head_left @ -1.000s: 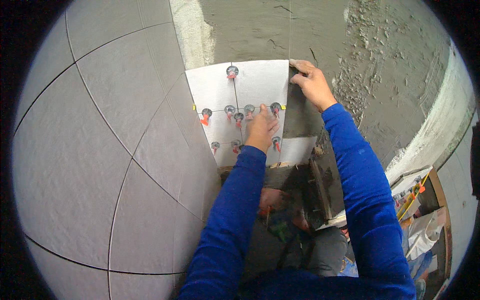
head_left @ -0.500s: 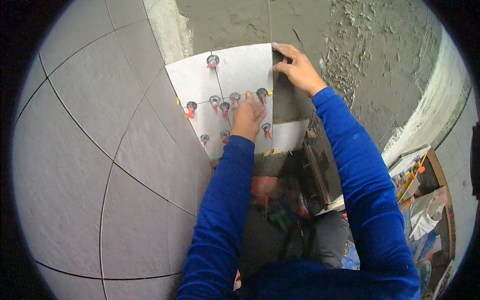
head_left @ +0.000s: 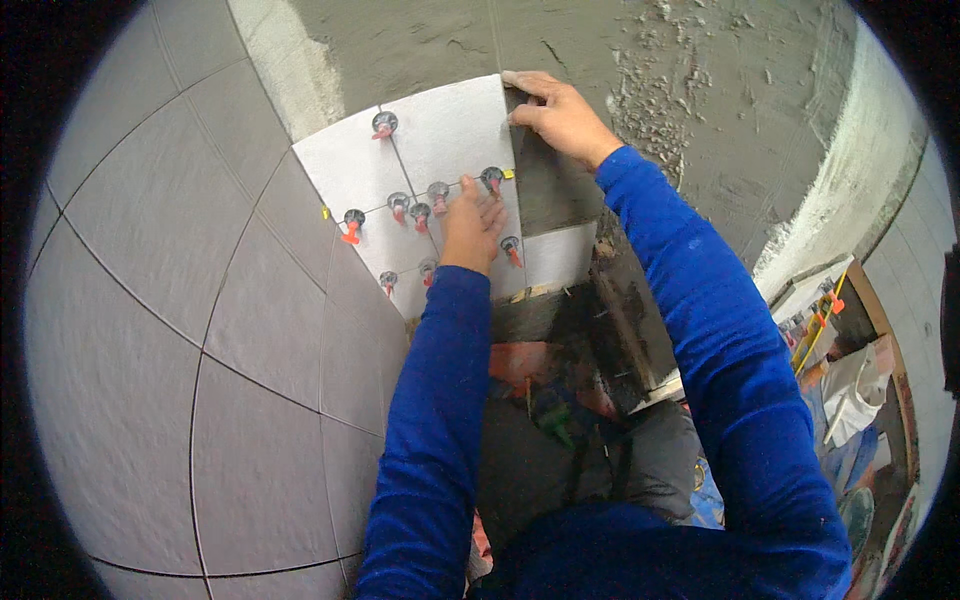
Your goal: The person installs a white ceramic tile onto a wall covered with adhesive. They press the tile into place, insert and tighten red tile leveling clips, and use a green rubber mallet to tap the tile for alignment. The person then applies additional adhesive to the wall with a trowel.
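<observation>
White wall tiles are set in a block on mortar, with several round black tile levelers with red T-handles, such as the tile leveler, along their joints. My left hand lies against the tiles below the upper right one, fingers extended, beside the tile leveler. My right hand is at the right edge of the upper right tile. Its forefinger touches near the top corner and its thumb reaches the edge lower down, the two apart. A small yellow piece sticks out at the joint below.
Large grey tiles cover the wall on the left. Grey mortar coats the wall above and to the right. A lower white tile sits right of the block. At far right lie a white bag and a yellow strip.
The view has shifted, so the tiles appear farther left. Both hands stay at about the same spots on the tiles; my right thumb is straighter against the edge.
</observation>
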`<state>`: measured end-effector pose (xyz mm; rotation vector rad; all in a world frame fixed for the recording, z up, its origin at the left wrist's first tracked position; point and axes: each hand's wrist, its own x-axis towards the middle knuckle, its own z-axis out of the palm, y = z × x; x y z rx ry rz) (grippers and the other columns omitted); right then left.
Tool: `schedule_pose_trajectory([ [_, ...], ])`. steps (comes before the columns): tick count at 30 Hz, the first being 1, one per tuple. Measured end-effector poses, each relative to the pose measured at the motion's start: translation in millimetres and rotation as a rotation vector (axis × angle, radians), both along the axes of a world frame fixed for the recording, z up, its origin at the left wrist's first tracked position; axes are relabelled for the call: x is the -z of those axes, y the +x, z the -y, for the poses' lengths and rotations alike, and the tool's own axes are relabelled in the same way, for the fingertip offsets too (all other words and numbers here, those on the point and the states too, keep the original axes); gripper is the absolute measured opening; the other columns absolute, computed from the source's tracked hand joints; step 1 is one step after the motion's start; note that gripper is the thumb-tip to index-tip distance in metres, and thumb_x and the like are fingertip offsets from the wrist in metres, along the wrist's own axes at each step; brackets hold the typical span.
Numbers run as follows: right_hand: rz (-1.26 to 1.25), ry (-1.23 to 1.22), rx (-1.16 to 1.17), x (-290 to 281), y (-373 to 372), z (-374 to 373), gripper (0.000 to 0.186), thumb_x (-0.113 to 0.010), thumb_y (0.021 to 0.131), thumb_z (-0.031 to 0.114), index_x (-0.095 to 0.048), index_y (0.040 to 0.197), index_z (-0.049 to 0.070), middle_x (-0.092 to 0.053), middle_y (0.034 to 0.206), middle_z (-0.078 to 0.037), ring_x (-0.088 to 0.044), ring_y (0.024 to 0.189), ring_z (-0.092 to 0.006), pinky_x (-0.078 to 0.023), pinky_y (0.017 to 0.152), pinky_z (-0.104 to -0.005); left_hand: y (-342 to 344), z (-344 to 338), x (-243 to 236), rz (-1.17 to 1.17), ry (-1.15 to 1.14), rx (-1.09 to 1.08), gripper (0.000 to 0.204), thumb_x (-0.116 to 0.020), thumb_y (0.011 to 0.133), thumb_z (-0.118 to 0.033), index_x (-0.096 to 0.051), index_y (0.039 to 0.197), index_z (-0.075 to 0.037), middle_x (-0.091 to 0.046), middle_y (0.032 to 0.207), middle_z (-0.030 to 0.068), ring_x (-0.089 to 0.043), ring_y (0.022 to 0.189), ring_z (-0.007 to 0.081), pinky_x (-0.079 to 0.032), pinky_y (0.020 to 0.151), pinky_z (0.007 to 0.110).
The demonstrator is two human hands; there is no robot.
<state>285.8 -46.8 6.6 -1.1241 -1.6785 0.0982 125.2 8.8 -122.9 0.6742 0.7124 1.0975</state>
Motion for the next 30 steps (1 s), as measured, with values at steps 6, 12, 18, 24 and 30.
schedule_pose_trajectory([
  [6, 0.075, 0.078, 0.054, 2, 6, -9, 0.058, -0.07, 0.078, 0.024, -0.064, 0.131, 0.001, -0.06, 0.137, -0.02, -0.056, 0.127, -0.0356, -0.043, 0.11, -0.036, -1, -2, -1, 0.014, -0.019, -0.021, 0.052, -0.054, 0.103, -0.05, -0.053, 0.125, -0.004, -0.065, 0.117, 0.0109, -0.059, 0.107, 0.0271, -0.051, 0.097, 0.04],
  [12, 0.0, 0.067, 0.071, 6, 5, -11, 0.059, -0.071, 0.078, 0.021, -0.063, 0.133, 0.002, -0.061, 0.135, -0.018, -0.059, 0.119, -0.029, -0.046, 0.102, -0.0338, -3, 6, -4, -0.035, 0.101, 0.035, 0.077, -0.052, 0.102, -0.052, -0.03, 0.152, 0.003, -0.043, 0.15, 0.027, -0.046, 0.136, 0.037, -0.039, 0.114, 0.047],
  [18, -0.295, 0.157, 0.112, 16, 3, -2, 0.043, -0.075, 0.085, 0.019, -0.068, 0.121, -0.002, -0.071, 0.105, -0.011, -0.063, 0.09, -0.0175, -0.051, 0.082, -0.03, -6, 4, -2, -0.033, 0.099, 0.027, 0.081, -0.055, 0.1, -0.055, -0.036, 0.147, 0.008, -0.047, 0.146, 0.0271, -0.05, 0.132, 0.0365, -0.043, 0.11, 0.047],
  [24, -0.547, 0.018, 0.214, 85, -15, 28, 0.027, -0.076, 0.09, 0.027, -0.068, 0.086, 0.001, -0.063, 0.073, -0.001, -0.053, 0.065, -0.0097, -0.046, 0.061, -0.0283, -5, 8, 5, -0.034, 0.124, 0.048, 0.08, -0.055, 0.101, -0.054, -0.042, 0.139, 0.015, -0.053, 0.139, 0.0272, -0.055, 0.126, 0.0364, -0.046, 0.108, 0.044],
  [30, -0.522, -0.337, 0.163, 129, -28, 27, 0.036, -0.068, 0.094, 0.033, -0.069, 0.087, -0.002, -0.066, 0.068, -0.01, -0.062, 0.064, -0.0209, -0.049, 0.062, -0.0363, -7, 20, 2, 0.006, 0.125, 0.136, 0.069, -0.054, 0.103, -0.049, -0.046, 0.136, 0.01, -0.059, 0.13, 0.0238, -0.059, 0.119, 0.0346, -0.051, 0.101, 0.043],
])
